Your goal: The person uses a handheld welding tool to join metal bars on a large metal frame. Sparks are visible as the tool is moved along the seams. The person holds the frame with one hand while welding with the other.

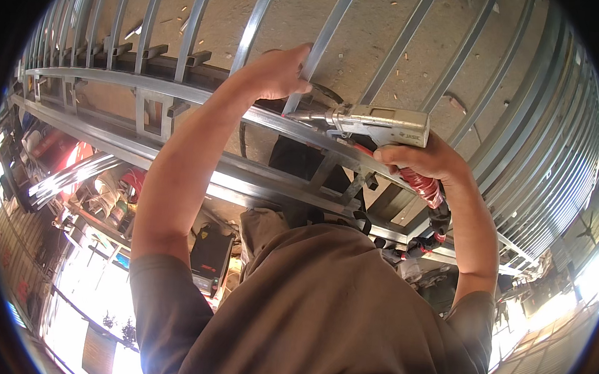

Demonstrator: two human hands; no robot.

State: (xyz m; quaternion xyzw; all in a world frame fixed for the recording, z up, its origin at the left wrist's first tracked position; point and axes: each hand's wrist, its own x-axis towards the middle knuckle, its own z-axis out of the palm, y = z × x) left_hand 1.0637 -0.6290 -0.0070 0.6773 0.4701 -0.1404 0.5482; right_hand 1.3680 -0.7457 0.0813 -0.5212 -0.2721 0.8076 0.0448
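My right hand (426,156) is closed round the red-wrapped handle of a handheld welding gun (384,124), with a pale grey body. Its thin nozzle points left, its tip close to the foot of an upright metal bar (329,34), where that bar meets a long metal rail (202,98). My left hand (278,72) grips the same bar a little above the joint, its fingers partly hidden behind the hand. A dark wrapped cable (440,221) runs down from the gun's handle toward my body.
More parallel bars (395,46) stretch over the concrete floor (360,68), which is littered with small scraps. A second metal rail (246,171) lies nearer me. At lower left stands a dark box-shaped machine (210,253), and bright metal strips (76,179) lie among clutter.
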